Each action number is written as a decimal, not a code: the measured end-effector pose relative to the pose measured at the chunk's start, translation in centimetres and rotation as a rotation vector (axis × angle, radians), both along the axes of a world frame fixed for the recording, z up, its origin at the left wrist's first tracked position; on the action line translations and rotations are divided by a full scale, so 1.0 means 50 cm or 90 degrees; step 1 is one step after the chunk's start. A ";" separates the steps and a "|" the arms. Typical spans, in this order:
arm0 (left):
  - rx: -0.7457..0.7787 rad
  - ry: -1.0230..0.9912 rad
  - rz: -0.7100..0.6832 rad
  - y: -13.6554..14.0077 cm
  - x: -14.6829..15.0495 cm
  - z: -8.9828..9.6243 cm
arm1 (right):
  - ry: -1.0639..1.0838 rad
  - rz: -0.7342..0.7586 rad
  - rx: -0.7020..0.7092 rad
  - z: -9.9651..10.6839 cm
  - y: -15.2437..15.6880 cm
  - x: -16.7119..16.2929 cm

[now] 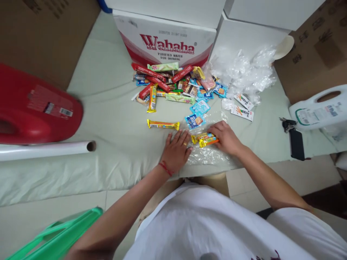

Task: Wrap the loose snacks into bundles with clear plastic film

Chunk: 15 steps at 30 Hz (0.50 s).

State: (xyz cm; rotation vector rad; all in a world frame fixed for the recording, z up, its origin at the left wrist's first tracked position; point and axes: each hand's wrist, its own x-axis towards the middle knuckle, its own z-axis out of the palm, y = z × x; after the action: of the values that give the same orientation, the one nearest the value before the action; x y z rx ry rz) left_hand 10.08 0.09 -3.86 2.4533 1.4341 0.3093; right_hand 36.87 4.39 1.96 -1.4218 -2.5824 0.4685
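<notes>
With 12 o'clock pointing straight away from the person, the left hand (pixel 176 150) is flat and palm down, grasping nothing, its fingers spread at the left edge of a clear plastic bag (pixel 207 157). The right hand (pixel 225 138) is about level with it, toward 3 o'clock, and looks closed around the right ends of 2 yellow bars (pixel 208 140). Those bars lie side by side over the bag, in the gap between the hands, their long axes running roughly from 9 to 3 o'clock; the left thumb is near their free ends, though not on them.

The relation that matters most is that of the loose bar (pixel 163 125), also yellow. It lies on the pale green cloth (pixel 121 131) at 11 o'clock from the left hand, just past the fingertips and seemingly not touched. Its long axis also runs about 9 to 3 o'clock, with its right end closest to the fingers. The left hand is clearly nearer; from the right hand it lies toward 9 o'clock, beyond the 2 gripped bars.

At 1 o'clock from the left hand are 2 blue packets (pixel 194 121), and farther out toward 12 o'clock sits the snack pile (pixel 168 83).
</notes>
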 end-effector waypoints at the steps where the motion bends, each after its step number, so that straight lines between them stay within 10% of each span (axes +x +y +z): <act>1: 0.000 -0.002 0.001 0.000 -0.001 -0.001 | -0.021 -0.005 0.012 -0.014 -0.008 -0.002; 15: 0.004 0.044 0.004 0.002 0.001 -0.002 | 0.036 0.128 -0.064 -0.055 0.003 0.037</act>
State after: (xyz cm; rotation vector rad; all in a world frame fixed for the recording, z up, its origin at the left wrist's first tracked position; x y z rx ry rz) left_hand 10.15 0.17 -3.97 2.4868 1.4703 0.2331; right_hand 38.74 4.56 -0.78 -1.1618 -2.7036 0.6640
